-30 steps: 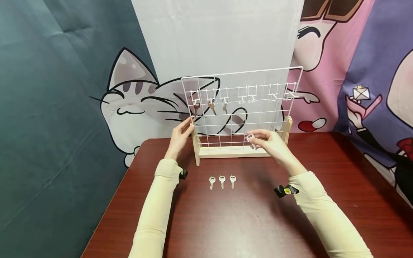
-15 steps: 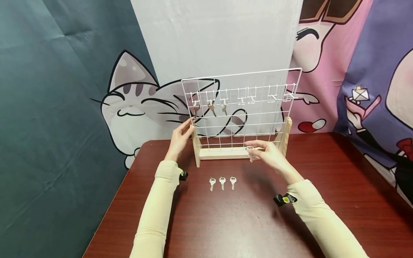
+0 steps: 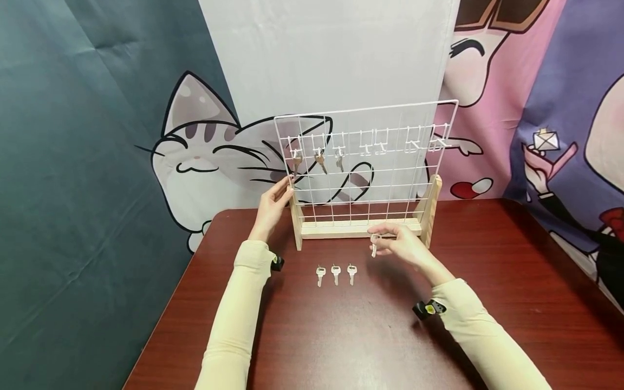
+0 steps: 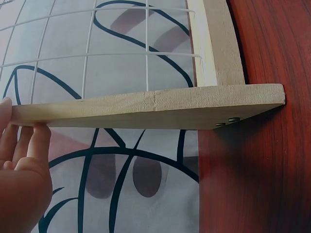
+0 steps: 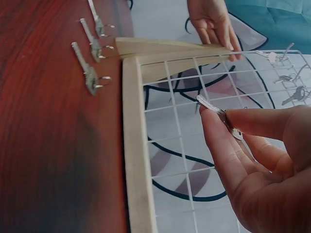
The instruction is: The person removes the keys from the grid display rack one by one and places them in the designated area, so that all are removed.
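My right hand (image 3: 403, 248) pinches a silver key (image 3: 374, 246) between thumb and fingers, low in front of the rack's wooden base (image 3: 336, 233). The right wrist view shows that key (image 5: 221, 115) slanting across the fingertips. With its thumb and fingers, my left hand (image 3: 271, 212) holds the top of the rack's left wooden post (image 3: 296, 225); the post (image 4: 160, 107) spans the left wrist view. On the table, three silver keys with small rings lie in a row: left key (image 3: 320, 275), middle key (image 3: 336, 274), right key (image 3: 352, 274).
Three keys hang on hooks at the grid's upper left: a left key (image 3: 297, 158), a middle key (image 3: 320, 161) and a right key (image 3: 339, 160). More white hooks (image 3: 413, 145) line the rack to the right. A cartoon-printed cloth (image 3: 195, 162) hangs behind the red-brown table (image 3: 370, 336).
My right hand has come down with its key, from in front of the lower grid to below the rack's base. The key now points more straight down. My left hand stays on the post.
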Demonstrator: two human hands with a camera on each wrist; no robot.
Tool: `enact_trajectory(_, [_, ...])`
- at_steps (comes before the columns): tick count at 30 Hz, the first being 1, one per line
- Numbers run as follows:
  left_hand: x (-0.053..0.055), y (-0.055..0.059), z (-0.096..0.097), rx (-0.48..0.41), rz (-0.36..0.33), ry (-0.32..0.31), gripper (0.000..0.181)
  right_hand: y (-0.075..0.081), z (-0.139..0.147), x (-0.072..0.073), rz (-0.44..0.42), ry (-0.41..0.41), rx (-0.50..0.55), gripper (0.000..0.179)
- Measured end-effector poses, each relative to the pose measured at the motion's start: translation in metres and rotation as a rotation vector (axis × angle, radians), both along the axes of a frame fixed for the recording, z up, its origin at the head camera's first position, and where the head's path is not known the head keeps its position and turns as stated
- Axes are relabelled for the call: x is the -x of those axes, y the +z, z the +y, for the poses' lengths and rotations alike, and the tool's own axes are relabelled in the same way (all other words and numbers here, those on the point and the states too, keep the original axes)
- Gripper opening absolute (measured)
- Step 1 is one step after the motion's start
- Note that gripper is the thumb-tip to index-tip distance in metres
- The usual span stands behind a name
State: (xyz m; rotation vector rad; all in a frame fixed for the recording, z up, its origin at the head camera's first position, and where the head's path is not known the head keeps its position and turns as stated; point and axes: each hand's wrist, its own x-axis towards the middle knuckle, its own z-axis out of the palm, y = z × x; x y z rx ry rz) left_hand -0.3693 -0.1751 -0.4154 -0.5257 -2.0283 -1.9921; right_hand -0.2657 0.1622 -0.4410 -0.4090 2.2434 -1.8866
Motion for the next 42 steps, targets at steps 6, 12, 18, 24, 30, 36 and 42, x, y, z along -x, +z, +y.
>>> enact_trajectory(6, [-0.002,0.006,0.000,-0.004,-0.013,-0.012,0.047,-0.010,-0.001,0.001,-0.018,0.023,-0.020,0.032])
enact_trajectory(12, [-0.005,0.012,0.000,-0.007,-0.026,-0.016,0.047,-0.021,-0.004,0.002,-0.021,0.056,-0.049,0.029])
enact_trajectory(18, [-0.014,0.022,0.002,-0.010,-0.059,-0.031,0.048,-0.039,-0.006,0.003,-0.028,0.101,-0.082,0.030])
enact_trajectory(24, [0.000,0.005,0.000,-0.025,-0.049,-0.024,0.048,-0.052,-0.009,0.004,-0.014,0.149,-0.132,0.023])
enact_trajectory(30, [-0.001,0.000,0.001,-0.018,-0.050,-0.016,0.048,-0.060,-0.010,0.002,-0.007,0.154,-0.185,0.018])
enact_trajectory(36, [-0.010,0.010,0.002,-0.028,-0.065,-0.036,0.048,-0.061,-0.009,0.004,0.055,0.132,-0.322,0.017])
enact_trajectory(42, [-0.021,0.025,0.004,-0.009,-0.076,-0.033,0.048,-0.059,-0.009,0.009,0.117,0.167,-0.472,0.017])
